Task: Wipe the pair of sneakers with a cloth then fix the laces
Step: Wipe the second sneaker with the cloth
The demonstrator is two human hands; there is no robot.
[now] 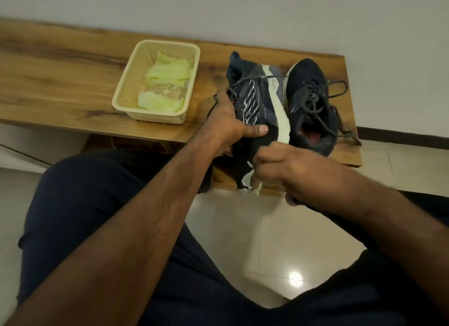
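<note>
A long wooden bench [60,65] is seen set against a pale wall, its right end above a glossy tiled floor [274,231]; the person's dark-trousered legs [80,216] are seen in the foreground. A dark sneaker [255,106] is held tipped on its side over the near edge of the bench, its pale sole edge turned to the right and its laces hanging loose. The second sneaker [313,102] is stood upright on the bench just to the right, touching or nearly touching the first (the gap cannot be judged), its dark laces [340,89] untied and trailing across the wood. A cream plastic basket [194,65] is placed on the bench to the left of the shoes, well apart from them; several pale green cloths [167,72] are lain crumpled inside it. The left hand [230,124] is wrapped round the held sneaker from the left, its grip closed, thumb pressed across the dark upper. The right hand [286,170] is curled at the heel end; a pale cloth [252,182] is bunched in its closed grip against the sole.
</note>
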